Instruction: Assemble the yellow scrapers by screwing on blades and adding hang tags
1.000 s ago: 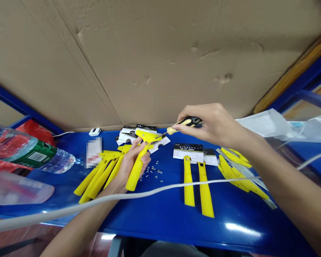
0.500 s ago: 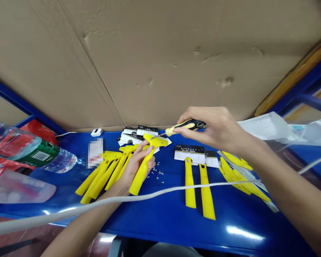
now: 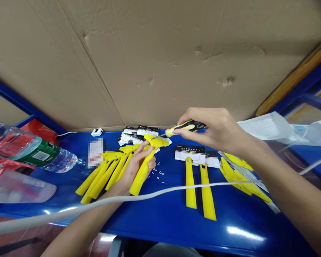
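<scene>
My left hand (image 3: 136,165) is wrapped round a yellow scraper handle (image 3: 143,170), its wide head tilted up and away from me. In my right hand (image 3: 210,125) is a screwdriver (image 3: 186,126) with a black and pale yellow grip. Its shaft points left, and the tip meets the scraper's head; the exact contact is too small to make out. Several more yellow handles (image 3: 103,180) lie side by side left of my left hand. Small screws and nuts (image 3: 158,172) are scattered on the blue table (image 3: 155,217) just right of the held handle.
Two yellow handles with black-and-white cards (image 3: 189,154) lie right of centre. Beyond them are flat yellow pieces (image 3: 237,176). Packaged cards (image 3: 131,136) are piled at the back. A white cable (image 3: 104,204) crosses in front. A large bottle (image 3: 40,154) and a plastic container (image 3: 24,187) occupy the left.
Both hands keep their hold, and the screwdriver stays against the scraper's head. The whole view has shifted very slightly; nothing else has visibly moved.
</scene>
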Demonstrator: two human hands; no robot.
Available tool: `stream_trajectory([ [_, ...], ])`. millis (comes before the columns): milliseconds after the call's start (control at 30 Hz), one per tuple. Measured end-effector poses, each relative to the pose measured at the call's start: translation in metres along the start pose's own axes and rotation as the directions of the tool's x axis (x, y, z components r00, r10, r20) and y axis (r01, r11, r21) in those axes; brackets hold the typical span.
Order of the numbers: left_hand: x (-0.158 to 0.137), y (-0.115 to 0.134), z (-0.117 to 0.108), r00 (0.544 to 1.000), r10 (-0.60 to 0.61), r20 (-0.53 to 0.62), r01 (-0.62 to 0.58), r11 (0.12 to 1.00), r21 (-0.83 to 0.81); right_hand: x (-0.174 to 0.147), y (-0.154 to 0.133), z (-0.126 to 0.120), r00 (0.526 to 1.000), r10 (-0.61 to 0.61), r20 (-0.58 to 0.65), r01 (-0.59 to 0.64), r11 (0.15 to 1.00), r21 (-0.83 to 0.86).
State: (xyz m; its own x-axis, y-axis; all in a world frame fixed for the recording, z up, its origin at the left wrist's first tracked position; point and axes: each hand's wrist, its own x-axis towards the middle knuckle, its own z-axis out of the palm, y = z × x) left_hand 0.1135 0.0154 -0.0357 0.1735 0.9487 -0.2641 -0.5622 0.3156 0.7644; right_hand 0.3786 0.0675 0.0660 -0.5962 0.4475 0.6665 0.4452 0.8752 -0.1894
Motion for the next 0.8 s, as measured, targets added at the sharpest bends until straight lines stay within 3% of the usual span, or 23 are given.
stream_trajectory([
  [433,-0.0003,0.0011,0.0027,1.000,-0.004,0.000,0.004,1.000,-0.031,-0.0015,-0.0005,0.0010,0.999,-0.045,0.008,0.045,0.999,0.013],
  [800,-0.0008,0.0035,0.0074,0.998,-0.062,-0.026,0.060,0.995,-0.075,-0.0014,-0.0026,-0.0024,0.989,-0.085,0.121,0.068,0.988,0.139],
])
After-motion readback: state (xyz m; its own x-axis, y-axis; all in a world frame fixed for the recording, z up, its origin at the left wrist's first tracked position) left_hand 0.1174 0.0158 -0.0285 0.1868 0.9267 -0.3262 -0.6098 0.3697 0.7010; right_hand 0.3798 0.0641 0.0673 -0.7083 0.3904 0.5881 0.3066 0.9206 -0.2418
